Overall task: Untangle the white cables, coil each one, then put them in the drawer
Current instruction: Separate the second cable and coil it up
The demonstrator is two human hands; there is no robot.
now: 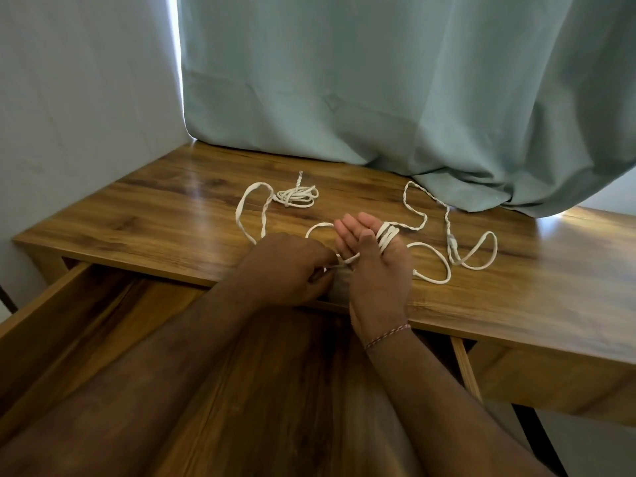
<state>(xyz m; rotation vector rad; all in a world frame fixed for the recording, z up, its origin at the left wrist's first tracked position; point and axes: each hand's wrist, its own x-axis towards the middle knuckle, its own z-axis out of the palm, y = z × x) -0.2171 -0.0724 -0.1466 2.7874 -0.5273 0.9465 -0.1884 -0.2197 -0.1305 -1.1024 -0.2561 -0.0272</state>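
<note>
We are winding the flat white cable [418,226] around our upright right hand [377,256], whose fingers stand nearly straight with several turns across the palm. Our left hand [292,266] pinches the strand shut and should feed it snugly, without twists. A small finished coil [298,196] lies further back on the glossy wooden desk [172,215]; the drawer [69,325] gapes below.
</note>
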